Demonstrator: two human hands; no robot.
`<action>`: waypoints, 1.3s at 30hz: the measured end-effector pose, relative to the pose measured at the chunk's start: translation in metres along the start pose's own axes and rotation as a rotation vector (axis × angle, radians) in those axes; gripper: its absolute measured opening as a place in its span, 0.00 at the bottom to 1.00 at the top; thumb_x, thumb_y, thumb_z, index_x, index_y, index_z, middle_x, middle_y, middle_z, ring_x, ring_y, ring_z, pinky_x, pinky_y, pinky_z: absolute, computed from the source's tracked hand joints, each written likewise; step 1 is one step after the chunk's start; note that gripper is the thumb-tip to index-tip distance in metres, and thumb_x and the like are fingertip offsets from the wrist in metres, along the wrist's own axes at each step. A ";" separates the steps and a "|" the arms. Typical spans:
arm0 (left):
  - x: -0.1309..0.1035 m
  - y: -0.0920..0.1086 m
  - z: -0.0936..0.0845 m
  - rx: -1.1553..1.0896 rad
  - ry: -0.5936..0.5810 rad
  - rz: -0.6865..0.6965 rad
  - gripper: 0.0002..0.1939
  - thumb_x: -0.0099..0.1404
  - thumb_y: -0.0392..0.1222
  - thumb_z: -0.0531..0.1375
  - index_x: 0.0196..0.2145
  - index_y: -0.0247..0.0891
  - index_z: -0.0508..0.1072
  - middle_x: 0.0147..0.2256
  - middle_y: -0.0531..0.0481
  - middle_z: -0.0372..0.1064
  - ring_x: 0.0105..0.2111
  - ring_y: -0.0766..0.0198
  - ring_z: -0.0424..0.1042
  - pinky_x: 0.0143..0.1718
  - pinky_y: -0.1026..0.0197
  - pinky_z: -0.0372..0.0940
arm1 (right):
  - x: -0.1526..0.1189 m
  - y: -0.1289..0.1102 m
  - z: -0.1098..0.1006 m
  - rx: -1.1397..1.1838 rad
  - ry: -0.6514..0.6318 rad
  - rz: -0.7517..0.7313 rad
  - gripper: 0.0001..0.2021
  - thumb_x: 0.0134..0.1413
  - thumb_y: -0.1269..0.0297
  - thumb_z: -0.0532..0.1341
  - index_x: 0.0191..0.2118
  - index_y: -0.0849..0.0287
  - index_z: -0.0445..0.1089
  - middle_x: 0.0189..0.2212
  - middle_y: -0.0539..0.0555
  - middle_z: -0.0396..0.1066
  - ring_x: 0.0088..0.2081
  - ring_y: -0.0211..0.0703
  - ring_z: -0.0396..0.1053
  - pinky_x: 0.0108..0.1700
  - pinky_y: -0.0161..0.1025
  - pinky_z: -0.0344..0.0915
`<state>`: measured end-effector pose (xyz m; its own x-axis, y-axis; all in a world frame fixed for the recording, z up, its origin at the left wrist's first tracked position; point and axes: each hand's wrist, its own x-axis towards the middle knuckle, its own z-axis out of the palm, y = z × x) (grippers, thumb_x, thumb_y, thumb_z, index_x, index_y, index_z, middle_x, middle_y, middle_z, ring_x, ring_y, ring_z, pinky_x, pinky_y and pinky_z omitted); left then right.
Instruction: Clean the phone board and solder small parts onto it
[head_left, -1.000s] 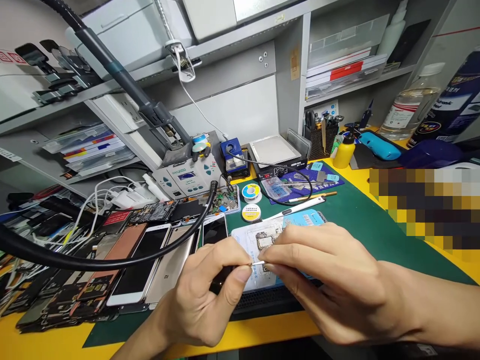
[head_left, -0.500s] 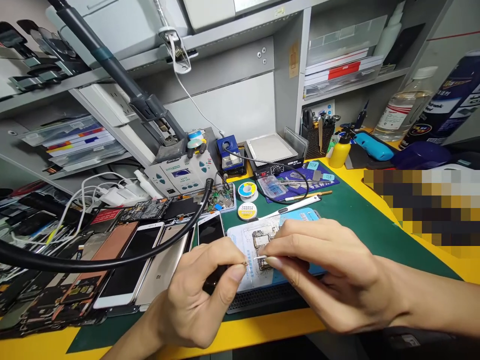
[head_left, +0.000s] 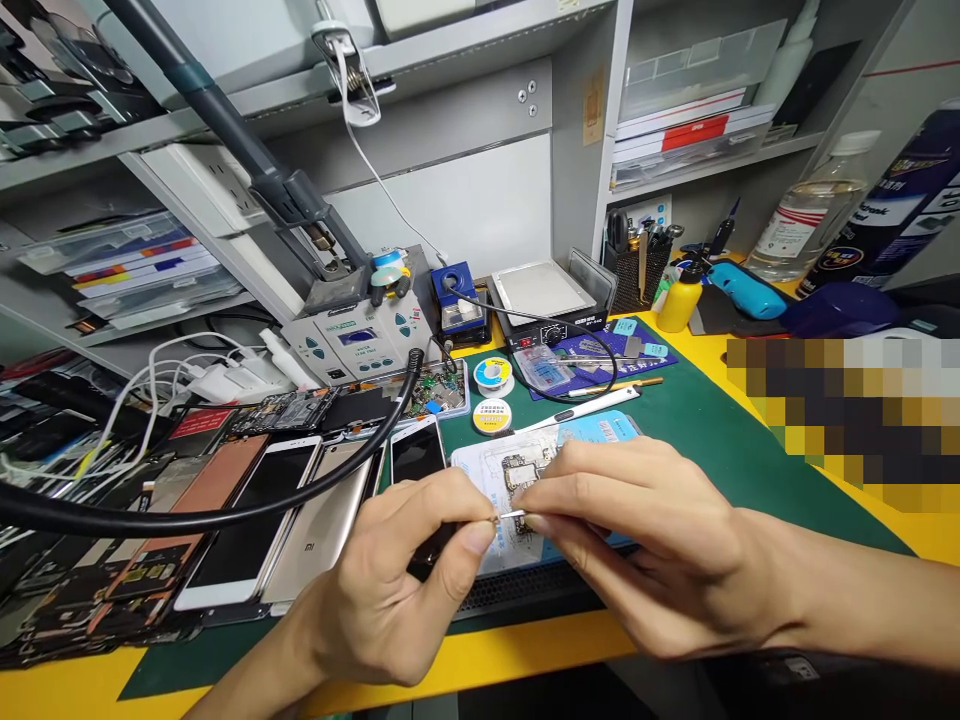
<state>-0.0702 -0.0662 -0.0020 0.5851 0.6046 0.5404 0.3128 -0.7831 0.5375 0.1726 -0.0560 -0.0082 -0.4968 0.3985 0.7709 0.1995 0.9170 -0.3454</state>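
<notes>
My left hand (head_left: 420, 575) is closed, thumb and forefinger pinching a tiny brownish part whose kind I cannot make out. Opposite it, my right hand (head_left: 645, 540) pinches a thin white pointed stick (head_left: 513, 514); most of its length is hidden by the fingers. The stick's tip meets or nearly meets the small part at the left fingertips. Behind and below the fingers, a phone circuit board (head_left: 517, 468) lies on a white and blue printed pad (head_left: 469, 455), partly covered by my right hand.
Phones (head_left: 251, 520) and stacked phone parts fill the left side, with a black hose (head_left: 300, 518) arching over them. Solder spool (head_left: 493, 373), round tin (head_left: 491, 416), white pen-like tool (head_left: 592, 406) and hot plate (head_left: 544, 290) stand behind. Bottles (head_left: 681, 300) are at the right.
The white stick's tip has moved left, from a small gap to the part in my left fingers. The camera view has shifted slightly; both hands keep their pinch.
</notes>
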 end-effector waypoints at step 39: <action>0.004 0.001 0.000 0.067 -0.022 0.015 0.08 0.73 0.29 0.54 0.43 0.40 0.69 0.31 0.56 0.68 0.28 0.72 0.66 0.30 0.69 0.62 | 0.000 0.007 -0.009 0.009 -0.028 -0.025 0.08 0.63 0.80 0.60 0.43 0.71 0.76 0.28 0.59 0.75 0.28 0.41 0.67 0.27 0.39 0.58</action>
<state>-0.0672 -0.0642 0.0008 0.6059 0.5904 0.5332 0.3529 -0.8002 0.4850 0.1819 -0.0493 -0.0056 -0.5246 0.3748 0.7644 0.1791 0.9264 -0.3313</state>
